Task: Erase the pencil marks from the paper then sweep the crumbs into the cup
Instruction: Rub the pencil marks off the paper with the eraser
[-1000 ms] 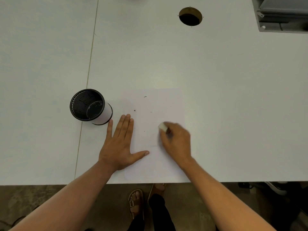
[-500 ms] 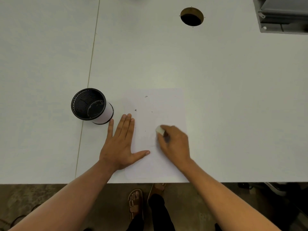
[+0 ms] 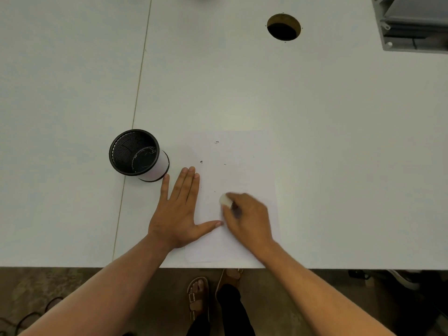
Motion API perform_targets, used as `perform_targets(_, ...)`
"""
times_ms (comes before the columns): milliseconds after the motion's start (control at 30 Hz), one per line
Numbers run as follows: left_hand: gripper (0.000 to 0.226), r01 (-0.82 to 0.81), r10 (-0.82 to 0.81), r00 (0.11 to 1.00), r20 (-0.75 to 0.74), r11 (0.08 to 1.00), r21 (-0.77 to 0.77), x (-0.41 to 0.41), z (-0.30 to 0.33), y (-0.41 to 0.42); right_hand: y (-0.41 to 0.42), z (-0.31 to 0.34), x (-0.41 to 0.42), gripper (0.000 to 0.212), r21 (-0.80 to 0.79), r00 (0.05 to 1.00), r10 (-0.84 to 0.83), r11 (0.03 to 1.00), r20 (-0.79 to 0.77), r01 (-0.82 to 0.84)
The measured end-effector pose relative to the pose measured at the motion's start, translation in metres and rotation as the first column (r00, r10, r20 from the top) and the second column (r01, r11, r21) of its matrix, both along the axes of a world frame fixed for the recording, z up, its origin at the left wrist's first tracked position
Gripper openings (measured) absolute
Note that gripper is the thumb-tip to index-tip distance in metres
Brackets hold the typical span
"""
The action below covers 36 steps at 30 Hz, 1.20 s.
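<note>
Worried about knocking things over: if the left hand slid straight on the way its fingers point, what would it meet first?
Probably nothing: the left hand points up the bare table, passing just right of the cup, though its little finger lies close to the cup's base.

At lower centre, the left hand (image 3: 178, 214) lay flat on the paper's (image 3: 244, 170) left edge while the right hand (image 3: 247, 220) pinched a white eraser (image 3: 225, 200) against it. A black mesh cup (image 3: 138, 154) stood just left; dark specks (image 3: 201, 162) dotted the sheet.

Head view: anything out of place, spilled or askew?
Nothing stands out. The mesh cup stands upright left of the paper, which lies flat under the left hand. Dark specks on the sheet fit erasing; the right hand grips the eraser.
</note>
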State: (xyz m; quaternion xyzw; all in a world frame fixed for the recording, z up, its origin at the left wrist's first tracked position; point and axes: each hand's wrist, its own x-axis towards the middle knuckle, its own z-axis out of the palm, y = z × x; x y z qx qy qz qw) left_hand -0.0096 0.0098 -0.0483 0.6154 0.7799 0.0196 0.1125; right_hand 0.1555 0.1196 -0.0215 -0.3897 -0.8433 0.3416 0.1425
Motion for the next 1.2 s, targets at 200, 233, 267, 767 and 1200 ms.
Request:
perform_targets(200, 0.115, -0.003, 0.003, 1.000, -0.002, 1.000, 0.001, 0.000, 0.000, -0.001, 0.040, -0.002, -0.012, 0.019, 0.053, 0.997, -0.082, 0.995, -0.007, 0.082)
perform_targets(233, 0.115, -0.004, 0.004, 1.000, -0.002, 1.000, 0.000, 0.000, 0.000, 0.000, 0.053, -0.003, -0.017, 0.018, 0.055, 0.990, -0.141, 0.988, -0.004, 0.141)
perform_targets(267, 0.115, -0.004, 0.004, 1.000, -0.002, 1.000, -0.001, 0.000, 0.000, 0.000, 0.062, -0.003, -0.021, 0.017, 0.051, 0.982, -0.188, 0.981, -0.007, 0.188)
perform_targets(767, 0.115, -0.007, 0.007, 1.000, 0.005, 1.000, 0.003, -0.001, 0.000, 0.000, 0.053, -0.002, -0.025, 0.015, 0.047, 0.981, -0.195, 0.980, -0.014, 0.195)
perform_targets(1200, 0.115, -0.004, 0.004, 1.000, 0.000, 1.000, 0.005, 0.000, 0.000, 0.000, 0.052, -0.003, -0.018, 0.015, 0.032, 0.975, -0.221, 0.975, -0.025, 0.221)
